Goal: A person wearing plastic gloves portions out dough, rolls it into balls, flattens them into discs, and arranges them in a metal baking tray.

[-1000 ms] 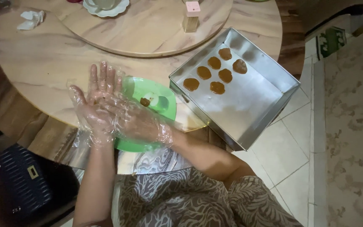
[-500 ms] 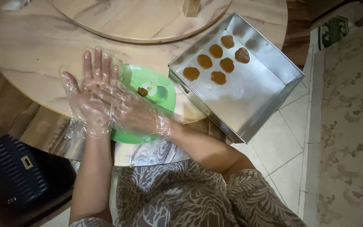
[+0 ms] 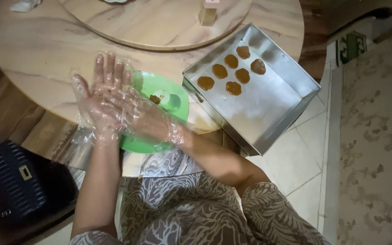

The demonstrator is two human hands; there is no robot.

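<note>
Green plate (image 3: 171, 93) under R hand (image 3: 144, 120)

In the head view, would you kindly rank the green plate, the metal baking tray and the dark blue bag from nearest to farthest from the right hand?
1. Green plate, directly under the right hand.
2. Metal baking tray, to its right.
3. Dark blue bag, lower left, off the table.

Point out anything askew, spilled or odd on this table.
The metal tray sits skewed, its near corner hanging past the table edge over the floor. Its six brown pieces crowd the far corner. The green plate also juts over the edge, under the gloved left hand and right hand. Nothing looks spilled.
</note>
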